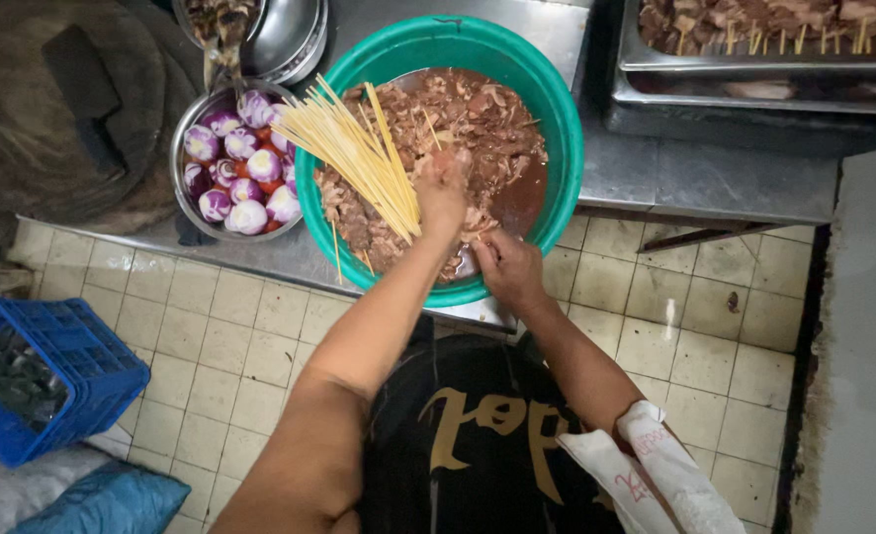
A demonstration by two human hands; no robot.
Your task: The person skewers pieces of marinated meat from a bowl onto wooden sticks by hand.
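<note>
A big green plastic basin point(557, 109) stands on the steel counter, filled with brown marinated meat pieces point(478, 119) in dark sauce. My left hand point(442, 190) reaches into the basin and grips a fanned bundle of thin bamboo skewers point(354, 148) that points up and left. My right hand point(509, 267) is at the basin's near rim, fingers curled among the meat; what it pinches is hidden.
A steel bowl of peeled purple onions point(235, 163) sits left of the basin. Steel trays with skewered meat point(764, 25) are at the top right. A blue plastic crate point(47, 381) stands on the tiled floor at the left. The counter edge point(260, 262) runs below the bowls.
</note>
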